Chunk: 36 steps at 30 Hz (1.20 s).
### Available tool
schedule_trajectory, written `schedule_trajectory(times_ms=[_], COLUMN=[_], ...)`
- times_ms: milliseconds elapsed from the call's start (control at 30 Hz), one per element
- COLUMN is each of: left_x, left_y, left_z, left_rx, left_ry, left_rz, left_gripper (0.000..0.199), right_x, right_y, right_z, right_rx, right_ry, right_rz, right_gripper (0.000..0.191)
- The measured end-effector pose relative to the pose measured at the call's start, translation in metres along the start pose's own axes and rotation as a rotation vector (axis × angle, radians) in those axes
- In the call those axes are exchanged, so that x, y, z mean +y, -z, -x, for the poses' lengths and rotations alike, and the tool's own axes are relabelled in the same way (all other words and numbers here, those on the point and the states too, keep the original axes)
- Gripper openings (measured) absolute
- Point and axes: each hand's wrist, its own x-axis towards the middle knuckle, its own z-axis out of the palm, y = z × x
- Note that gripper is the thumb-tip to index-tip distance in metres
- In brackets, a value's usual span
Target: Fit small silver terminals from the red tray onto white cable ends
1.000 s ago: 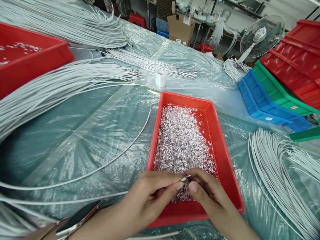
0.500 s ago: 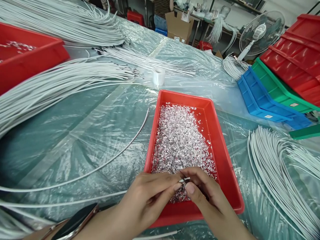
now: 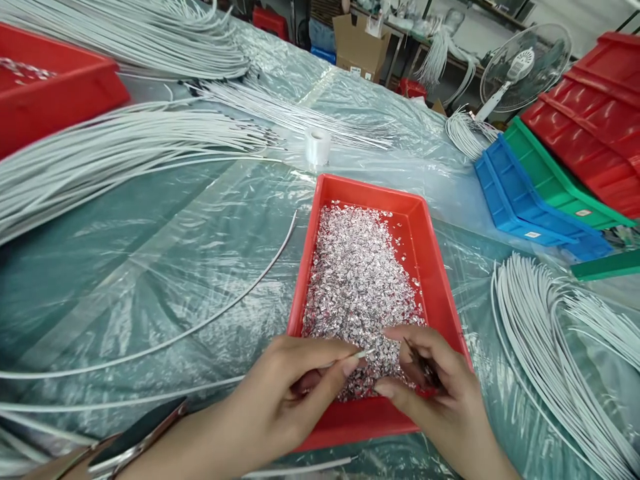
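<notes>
Over the near end of a red tray (image 3: 447,293), my left hand (image 3: 300,387) pinches a white cable (image 3: 367,353) near its tip, which points right. Small silvery pieces (image 3: 357,267) fill much of the tray. My right hand (image 3: 440,387) is just right of the cable tip and apart from it. Its thumb and index finger are spread, while its other fingers curl round a dark tool (image 3: 425,367) with a bit of red, mostly hidden by the hand.
White cable bundles (image 3: 100,153) lie at the left, with another bundle (image 3: 545,333) at the right. A clear tape roll (image 3: 317,147) stands behind the tray. Stacked blue, green and red bins (image 3: 590,120) are at the back right; another red tray (image 3: 55,93) is far left.
My right thumb and index finger have opened and moved right, away from the cable tip. My left hand still holds the cable. The view has shifted slightly.
</notes>
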Motion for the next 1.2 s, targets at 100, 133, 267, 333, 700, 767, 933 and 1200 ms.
schedule_trajectory(times_ms=[100, 133, 267, 333, 700, 767, 933, 1200], left_x=[0.001, 0.000, 0.000, 0.000, 0.001, 0.000, 0.000, -0.003], left_y=[0.001, 0.001, 0.002, 0.003, 0.001, 0.001, 0.004, 0.006], left_z=[-0.001, -0.001, -0.002, -0.004, -0.002, -0.002, -0.004, -0.003], left_rx=[-0.109, -0.131, -0.191, -0.203, -0.241, -0.264, -0.328, -0.342], left_ry=[0.038, 0.047, 0.082, 0.086, 0.011, 0.013, 0.019, -0.067], left_rz=[0.024, 0.026, 0.029, 0.021, -0.139, -0.159, -0.182, -0.184], left_gripper=[0.027, 0.027, 0.027, 0.027, 0.024, 0.024, 0.025, 0.019], right_x=[0.001, 0.002, 0.005, 0.005, 0.000, -0.001, -0.002, -0.003], right_y=[0.002, 0.003, 0.009, 0.012, 0.014, 0.015, 0.018, 0.013], right_z=[0.000, -0.001, -0.002, -0.001, 0.003, 0.003, 0.003, 0.000], right_rx=[0.012, -0.015, -0.136, -0.175, -0.233, -0.263, -0.316, -0.344], right_ry=[0.119, 0.157, 0.274, 0.277, 0.162, 0.148, 0.082, -0.131], right_rz=[0.160, 0.215, 0.382, 0.452, 0.486, 0.497, 0.483, 0.231], right_gripper=[0.042, 0.042, 0.042, 0.043, 0.031, 0.031, 0.030, 0.014])
